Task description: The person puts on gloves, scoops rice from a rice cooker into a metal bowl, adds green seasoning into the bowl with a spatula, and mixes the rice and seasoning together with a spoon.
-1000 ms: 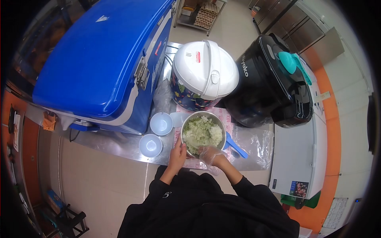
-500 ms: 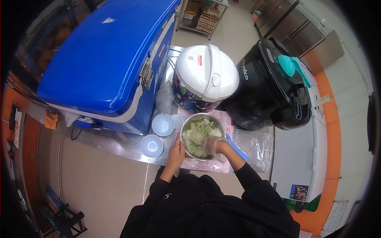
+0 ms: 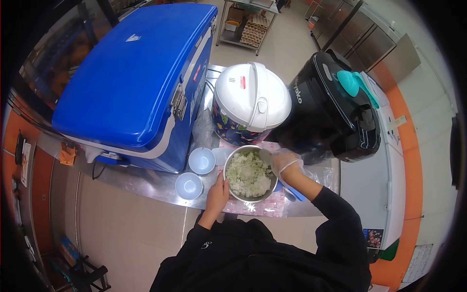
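Note:
A steel bowl (image 3: pixel 227 187) holds white rice mixed with green shreds (image 3: pixel 248 173). My left hand (image 3: pixel 217 193) is closed on the bowl's left rim, thumb up along the side. My right hand (image 3: pixel 286 162), in a clear plastic glove, is at the upper right rim, closed around a pale rice paddle (image 3: pixel 265 156) whose blade tilts over the bowl's edge. The glove partly hides its handle. Left of the bowl are two light blue bowls (image 3: pixel 202 161) (image 3: pixel 188 186). Blue utensil handles (image 3: pixel 294 191) lie right of the bowl, partly covered.
Behind the bowl stands a white-lidded rice cooker (image 3: pixel 243 97) with a patterned body. A large blue cooler box (image 3: pixel 131 82) fills the left side. At right is a black rice container (image 3: pixel 321 112) topped by a turquoise scoop (image 3: pixel 348 83). Pink printed paper (image 3: pixel 265 207) and clear plastic cover the steel table.
My right hand has moved from inside the bowl up and right to its rim, bringing the paddle along. My left hand still grips the bowl. The camera view has shifted slightly.

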`<state>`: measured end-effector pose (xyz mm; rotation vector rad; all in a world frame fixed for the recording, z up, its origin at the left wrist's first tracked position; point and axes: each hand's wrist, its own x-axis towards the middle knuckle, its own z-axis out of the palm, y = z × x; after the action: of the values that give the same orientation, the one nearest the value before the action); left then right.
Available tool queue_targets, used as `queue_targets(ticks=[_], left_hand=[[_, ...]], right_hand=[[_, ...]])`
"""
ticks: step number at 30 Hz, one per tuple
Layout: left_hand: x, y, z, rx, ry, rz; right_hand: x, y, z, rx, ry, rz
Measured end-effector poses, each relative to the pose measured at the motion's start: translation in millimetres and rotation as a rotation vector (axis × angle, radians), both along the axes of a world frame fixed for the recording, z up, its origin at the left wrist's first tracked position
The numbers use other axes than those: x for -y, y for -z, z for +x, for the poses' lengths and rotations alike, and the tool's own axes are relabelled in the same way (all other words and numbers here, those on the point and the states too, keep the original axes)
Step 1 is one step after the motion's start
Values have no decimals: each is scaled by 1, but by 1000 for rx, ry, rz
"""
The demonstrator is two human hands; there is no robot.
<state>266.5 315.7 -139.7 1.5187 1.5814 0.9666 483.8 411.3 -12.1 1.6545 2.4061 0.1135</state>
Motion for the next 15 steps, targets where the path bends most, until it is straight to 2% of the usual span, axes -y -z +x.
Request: queue_targets(ticks=[2, 4, 10, 13, 15], left_hand=[[-3, -2, -1, 93, 30, 5], [-3, -16, -1, 164, 48, 2], [-7, 1, 1, 231, -22, 18], [-5, -5, 1, 163, -24, 35], [-4, 4, 0, 283, -30, -10]], right_hand=[[-16, 36, 7, -23, -128, -13], [-18, 35, 0, -58, -225, -16], [15, 55, -20, -63, -528, 94], [40, 55, -5, -159, -508, 186], [48, 41, 10, -177, -492, 141]])
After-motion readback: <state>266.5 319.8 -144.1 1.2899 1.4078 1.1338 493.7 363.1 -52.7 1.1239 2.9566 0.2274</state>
